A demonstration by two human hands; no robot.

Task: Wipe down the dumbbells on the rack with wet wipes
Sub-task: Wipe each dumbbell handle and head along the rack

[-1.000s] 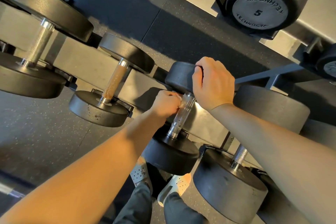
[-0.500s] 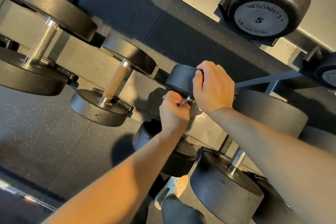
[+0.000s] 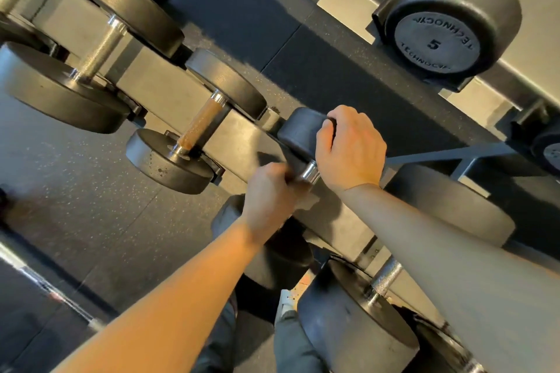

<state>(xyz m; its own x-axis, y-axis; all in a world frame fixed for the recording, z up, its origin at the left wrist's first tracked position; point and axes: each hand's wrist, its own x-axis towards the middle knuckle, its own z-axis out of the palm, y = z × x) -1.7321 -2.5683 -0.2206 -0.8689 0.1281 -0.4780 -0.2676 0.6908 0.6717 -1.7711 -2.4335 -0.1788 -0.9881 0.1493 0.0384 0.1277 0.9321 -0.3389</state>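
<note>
Black dumbbell (image 3: 298,134) — left hand (image 3: 269,194) gripping, right hand (image 3: 351,148) gripping

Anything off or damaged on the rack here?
The brown-handled dumbbell, left of the gripped dumbbell: its handle looks rusty, while other handles are bright metal, and its near head shows small pits. Nothing askew or spilled.

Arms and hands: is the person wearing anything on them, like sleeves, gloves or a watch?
Nothing that shows. The left forearm and right forearm are bare, no sleeves in view. The left hand and right hand have no gloves, and no watch, band or ring is visible, though the left hand is blurred.
</note>
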